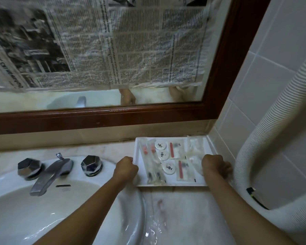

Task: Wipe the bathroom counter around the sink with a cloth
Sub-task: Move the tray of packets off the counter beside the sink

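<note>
Marble counter (184, 218) lies wet to the right of the white sink (25, 213), below a wood-framed mirror (95, 119) covered with newspaper (131, 50). At the counter's back right corner the left hand (125, 169) grips the left edge of a white tray (173, 184) of wrapped toiletries (168, 167), and the right hand (217, 167) grips its right edge

The tray (173, 184) I grip is white, its packets (183, 169) striped red; the counter (184, 213) is pale marble veined pink, the sink (11, 214) white, the taps (91, 165) chrome, the mirror frame (113, 119) red-brown, the newspaper (140, 50) black-and-white.
</note>
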A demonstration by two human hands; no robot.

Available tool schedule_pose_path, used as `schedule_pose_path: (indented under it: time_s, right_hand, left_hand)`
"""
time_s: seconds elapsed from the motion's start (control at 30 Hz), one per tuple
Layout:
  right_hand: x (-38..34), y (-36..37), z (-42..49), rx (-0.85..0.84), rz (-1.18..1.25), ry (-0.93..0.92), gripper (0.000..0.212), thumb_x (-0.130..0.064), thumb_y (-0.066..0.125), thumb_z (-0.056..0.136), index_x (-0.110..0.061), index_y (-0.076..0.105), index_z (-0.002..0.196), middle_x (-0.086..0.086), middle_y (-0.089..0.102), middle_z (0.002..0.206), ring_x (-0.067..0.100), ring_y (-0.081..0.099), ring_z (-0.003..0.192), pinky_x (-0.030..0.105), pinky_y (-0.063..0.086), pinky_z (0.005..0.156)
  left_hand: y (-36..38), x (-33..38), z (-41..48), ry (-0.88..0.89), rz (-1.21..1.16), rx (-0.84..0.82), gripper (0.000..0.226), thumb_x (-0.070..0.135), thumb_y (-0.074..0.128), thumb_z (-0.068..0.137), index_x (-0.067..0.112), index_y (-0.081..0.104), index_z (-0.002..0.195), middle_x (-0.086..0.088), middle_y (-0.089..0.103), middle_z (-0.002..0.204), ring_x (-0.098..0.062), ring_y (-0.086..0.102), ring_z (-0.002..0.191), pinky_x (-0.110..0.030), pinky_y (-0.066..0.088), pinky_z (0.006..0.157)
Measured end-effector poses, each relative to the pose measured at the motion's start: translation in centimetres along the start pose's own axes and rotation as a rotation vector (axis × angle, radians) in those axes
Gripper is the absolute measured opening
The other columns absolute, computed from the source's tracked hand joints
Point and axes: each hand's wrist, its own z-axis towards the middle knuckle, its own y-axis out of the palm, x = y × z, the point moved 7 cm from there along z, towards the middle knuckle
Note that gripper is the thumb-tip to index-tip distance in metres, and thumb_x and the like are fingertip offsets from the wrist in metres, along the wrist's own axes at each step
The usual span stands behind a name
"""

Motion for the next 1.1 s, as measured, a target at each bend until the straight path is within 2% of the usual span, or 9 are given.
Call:
schedule_pose_path:
  time_s: [0.17, 0.27, 0.3, 0.4, 0.63, 0.77, 0.87, 1.0, 1.1]
  right_hand:
    - [0.5, -1.9, -3.9, -0.061, 0.077, -0.043, 0.038, -0.012, 0.044, 0.089, 0.004, 0.054, 0.123, 0.025, 0.045, 0.132, 0.040, 0.047, 0.114, 0.041, 0.039, 0.090]
    - [1.4, -2.2, -7.0, -0.089, 0.074, -0.073, 0.037, -0.018, 0.044, 0.088, 0.003, 0.057, 0.115, 0.026, 0.044, 0.131, 0.040, 0.043, 0.114, 0.043, 0.040, 0.089]
    - [1.5, -2.2, -8.2, -0.108, 0.073, -0.088, 0.036, -0.020, 0.046, 0.088, 0.003, 0.057, 0.114, 0.025, 0.043, 0.131, 0.040, 0.040, 0.116, 0.043, 0.039, 0.087]
    - [2.1, -1.8, -12.3, -0.170, 0.121, -0.132, 0.037, -0.025, 0.051, 0.087, 0.002, 0.057, 0.111, 0.023, 0.044, 0.125, 0.038, 0.037, 0.114, 0.039, 0.035, 0.076]
    - [3.6, 1.4, -24.5, -0.302, 0.129, -0.237, 0.039, -0.030, 0.051, 0.083, -0.001, 0.064, 0.105, 0.024, 0.053, 0.116, 0.040, 0.044, 0.108, 0.036, 0.032, 0.075]
    - [4.1, 4.2, -33.3, -0.395, 0.128, -0.291, 0.039, -0.032, 0.053, 0.085, 0.000, 0.064, 0.103, 0.022, 0.054, 0.120, 0.041, 0.044, 0.111, 0.037, 0.035, 0.077]
    - [4.2, 6.5, -40.3, -0.454, 0.112, -0.359, 0.030, -0.032, 0.054, 0.084, -0.003, 0.060, 0.088, 0.022, 0.057, 0.114, 0.042, 0.048, 0.107, 0.039, 0.039, 0.076]
    - [5.2, 9.9, -50.0, -0.558, 0.091, -0.418, 0.028, -0.034, 0.056, 0.079, -0.007, 0.061, 0.074, 0.020, 0.061, 0.101, 0.042, 0.053, 0.097, 0.045, 0.049, 0.081]
    - [5.9, 12.5, -57.3, -0.636, 0.079, -0.460, 0.026, -0.029, 0.057, 0.080, -0.008, 0.058, 0.065, 0.020, 0.062, 0.092, 0.041, 0.055, 0.092, 0.046, 0.049, 0.081]
  left_hand:
    - [-3.1, -1.4, -4.7, -0.024, -0.114, 0.111, 0.032, -0.002, 0.045, 0.078, 0.022, 0.064, 0.090, -0.002, 0.067, 0.092, -0.023, 0.060, 0.089, -0.038, 0.051, 0.080]
    - [-6.0, -3.0, -8.3, -0.047, -0.205, 0.191, 0.029, 0.002, 0.048, 0.070, 0.029, 0.058, 0.073, -0.005, 0.067, 0.091, -0.029, 0.062, 0.093, -0.041, 0.051, 0.083]
    - [-7.1, -3.7, -9.6, -0.058, -0.234, 0.213, 0.028, 0.007, 0.048, 0.065, 0.032, 0.059, 0.074, -0.002, 0.068, 0.090, -0.028, 0.062, 0.092, -0.042, 0.051, 0.084]
    - [-10.1, -6.9, -13.3, -0.096, -0.299, 0.275, 0.049, 0.014, 0.044, 0.053, 0.034, 0.067, 0.092, 0.009, 0.068, 0.090, -0.021, 0.062, 0.089, -0.042, 0.054, 0.083]
    - [-17.1, -18.0, -22.7, -0.200, -0.361, 0.429, 0.045, -0.002, 0.054, 0.070, 0.031, 0.068, 0.097, 0.008, 0.068, 0.092, -0.021, 0.062, 0.088, -0.042, 0.055, 0.077]
    - [-21.6, -25.6, -28.4, -0.248, -0.460, 0.513, 0.042, 0.003, 0.057, 0.068, 0.029, 0.070, 0.097, 0.008, 0.070, 0.090, -0.019, 0.063, 0.087, -0.044, 0.055, 0.078]
    - [-25.2, -31.3, -32.5, -0.291, -0.523, 0.535, 0.042, 0.010, 0.055, 0.064, 0.026, 0.070, 0.100, 0.005, 0.069, 0.090, -0.018, 0.063, 0.087, -0.043, 0.055, 0.077]
    - [-29.8, -39.4, -38.1, -0.340, -0.597, 0.596, 0.040, -0.006, 0.055, 0.075, 0.018, 0.071, 0.102, 0.000, 0.069, 0.093, -0.019, 0.064, 0.087, -0.035, 0.054, 0.067]
    - [-32.3, -45.3, -42.4, -0.403, -0.662, 0.653, 0.038, -0.008, 0.058, 0.078, 0.022, 0.067, 0.100, 0.000, 0.068, 0.093, -0.017, 0.065, 0.087, -0.037, 0.057, 0.070]
